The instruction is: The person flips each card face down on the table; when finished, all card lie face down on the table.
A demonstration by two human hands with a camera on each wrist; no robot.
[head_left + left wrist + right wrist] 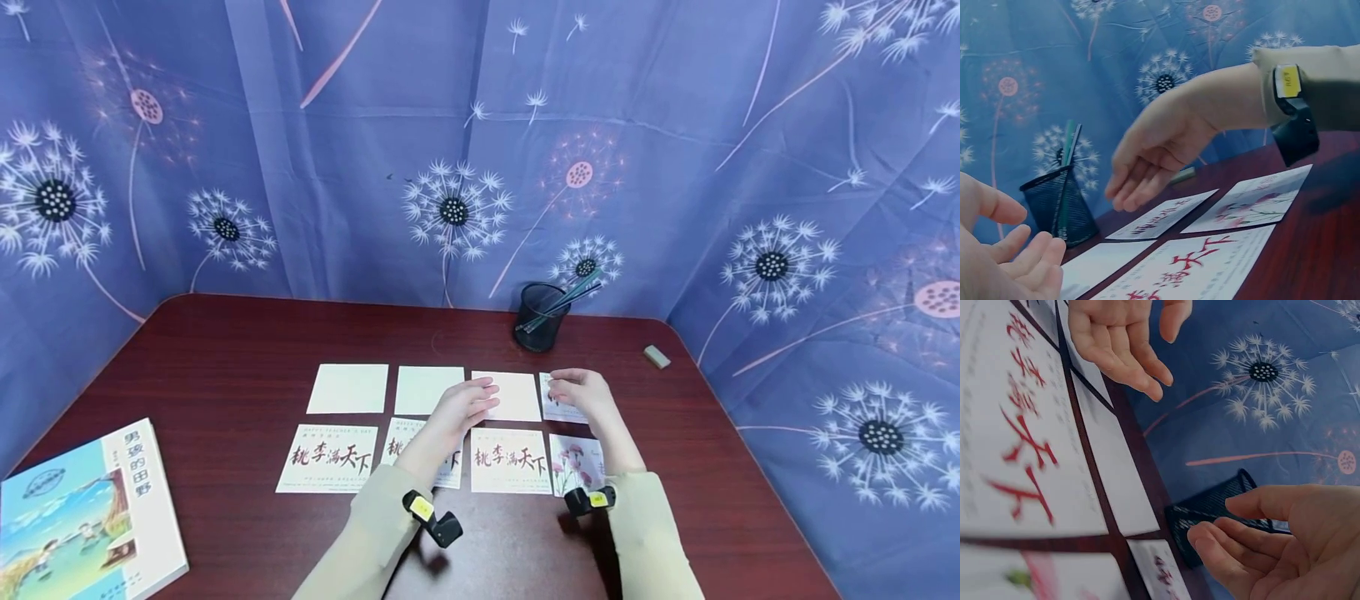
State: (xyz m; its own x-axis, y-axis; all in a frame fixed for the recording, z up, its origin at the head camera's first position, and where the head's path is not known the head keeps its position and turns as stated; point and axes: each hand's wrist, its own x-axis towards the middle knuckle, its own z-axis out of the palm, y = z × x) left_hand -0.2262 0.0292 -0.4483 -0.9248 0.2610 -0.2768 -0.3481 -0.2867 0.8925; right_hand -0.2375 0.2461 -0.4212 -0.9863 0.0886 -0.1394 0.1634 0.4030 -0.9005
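Two rows of cards lie on the dark red table (225, 350). The far row has three blank cream cards (348, 388) and, at its right end, a printed card (562, 410). The near row holds cards with red calligraphy (511, 461) and a flower card (573, 465). My left hand (480, 396) hovers with relaxed fingers over the edge of the third blank card (521, 398). My right hand (570, 387) hangs just above the printed card (1160, 219) with loosely bent fingers (1132, 197) and holds nothing. In the wrist views the left hand (1010, 262) and the right hand (1260, 544) are both empty.
A black mesh pen holder (542, 317) with pens stands just behind the cards. An eraser (657, 357) lies at the far right. A picture book (82, 517) rests on the near left corner. Blue dandelion-print cloth (450, 150) hangs round the table.
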